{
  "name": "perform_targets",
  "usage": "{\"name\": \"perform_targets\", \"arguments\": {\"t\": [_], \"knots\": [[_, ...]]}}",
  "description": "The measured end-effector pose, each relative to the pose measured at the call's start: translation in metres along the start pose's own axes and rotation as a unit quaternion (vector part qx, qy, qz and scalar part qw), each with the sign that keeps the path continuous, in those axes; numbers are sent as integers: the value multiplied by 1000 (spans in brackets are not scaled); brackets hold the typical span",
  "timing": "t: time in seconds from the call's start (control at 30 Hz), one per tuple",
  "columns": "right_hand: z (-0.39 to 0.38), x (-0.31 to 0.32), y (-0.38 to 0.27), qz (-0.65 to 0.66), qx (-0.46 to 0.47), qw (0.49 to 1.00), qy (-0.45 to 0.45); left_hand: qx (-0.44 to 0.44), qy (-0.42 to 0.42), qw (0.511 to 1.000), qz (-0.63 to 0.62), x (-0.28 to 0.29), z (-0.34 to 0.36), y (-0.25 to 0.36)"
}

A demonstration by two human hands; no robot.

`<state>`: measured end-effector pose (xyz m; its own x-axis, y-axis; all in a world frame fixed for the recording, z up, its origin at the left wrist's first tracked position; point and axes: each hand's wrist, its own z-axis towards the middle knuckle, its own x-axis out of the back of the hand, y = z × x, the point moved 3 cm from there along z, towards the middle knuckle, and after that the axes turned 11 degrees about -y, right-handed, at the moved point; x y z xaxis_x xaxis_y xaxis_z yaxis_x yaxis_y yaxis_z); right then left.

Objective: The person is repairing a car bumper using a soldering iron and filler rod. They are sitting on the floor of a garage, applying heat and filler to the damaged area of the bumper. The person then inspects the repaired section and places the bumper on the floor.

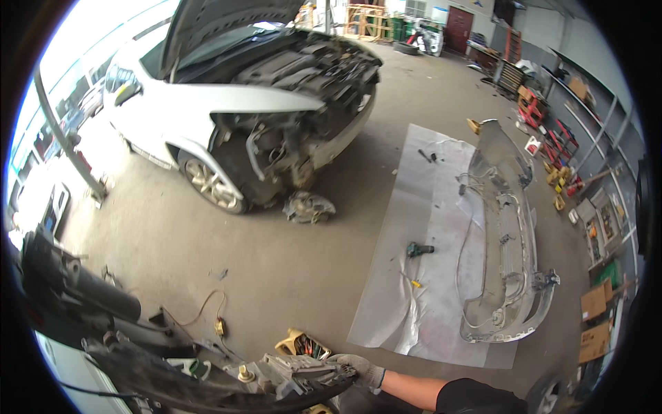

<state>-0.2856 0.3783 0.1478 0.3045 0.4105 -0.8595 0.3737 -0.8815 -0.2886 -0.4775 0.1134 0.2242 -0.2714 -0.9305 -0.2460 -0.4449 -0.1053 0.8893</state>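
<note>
My right hand (363,372), in a grey work glove, reaches in from the lower right. Its fingers close over the right end of a grey, ribbed car part (293,376), whose exact kind I cannot make out. Below that part runs a long dark curved piece (207,399). A brass-coloured fitting (245,373) stands up at the part's left end. Just beyond lies a cut-open yellow container (301,343) full of hand tools. My left hand is not in view.
A white car (186,110) stands ahead, bonnet up, front stripped; a loose part (309,207) lies beside it. On the right, a removed bumper (514,241) and a cordless drill (419,250) rest on a silver sheet (386,276). A black cylinder (103,293) is at left.
</note>
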Motion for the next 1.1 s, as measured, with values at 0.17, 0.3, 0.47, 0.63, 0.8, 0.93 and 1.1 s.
{"name": "perform_targets", "arguments": {"t": [0.17, 0.3, 0.47, 0.63, 0.8, 0.93, 1.1], "knots": [[-60, -68, -90, 73, 138, 986, -56, -86, -181, 958, 207, -87, 39, 95], [-81, -63, -131, 75, 198, 968, -134, -171, -275, 870, 372, -162, 91, 137], [-100, -64, -212, 34, 239, 966, 89, -198, -368, 881, 220, -265, 159, 137], [-84, -31, -314, -68, 310, 926, 203, -47, -476, 878, -21, -389, 282, 131], [-89, -74, -449, -267, 352, 855, 272, 5, -537, 842, 53, -479, 398, 145], [-64, -9, -493, -187, 394, 868, 237, -14, -539, 842, -22, -542, 471, 139], [-96, -41, -628, -494, 307, 717, 383, -153, -473, 814, 301, -645, 503, 176]]}}
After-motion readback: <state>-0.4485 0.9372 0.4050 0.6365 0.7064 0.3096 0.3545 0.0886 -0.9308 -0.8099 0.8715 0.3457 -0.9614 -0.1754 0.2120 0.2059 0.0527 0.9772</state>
